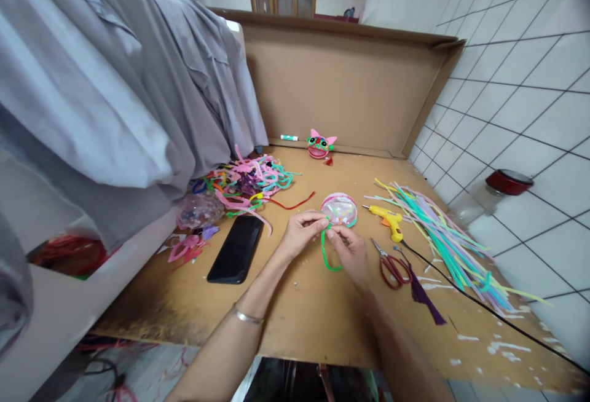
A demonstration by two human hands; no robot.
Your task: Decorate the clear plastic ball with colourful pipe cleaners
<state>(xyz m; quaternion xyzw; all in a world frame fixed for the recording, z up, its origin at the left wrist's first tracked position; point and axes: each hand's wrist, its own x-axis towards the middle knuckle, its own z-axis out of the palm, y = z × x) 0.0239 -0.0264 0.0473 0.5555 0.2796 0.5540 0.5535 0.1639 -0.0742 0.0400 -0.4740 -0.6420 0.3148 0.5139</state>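
Over the middle of the table, my left hand (303, 232) pinches a green pipe cleaner (326, 256) between thumb and fingertips. My right hand (351, 252) grips the same strand close beside it, and the fingertips of both hands nearly meet. A loop of the green strand hangs down between the hands. Just beyond the fingertips lies a round clear pouch with a pink and teal rim (340, 208), partly hidden by the left fingers. To the right rests a yellow glue gun (388, 221), with red-handled scissors (391, 268) nearer to me.
A black phone (235, 249) lies left of my forearm, below a pile of colored pipe cleaners (258, 177). Long pastel strands (447, 242), a purple tassel (424, 297) and a black cable (454, 285) are on the right. A cat-like craft face (319, 145) stands at the back.
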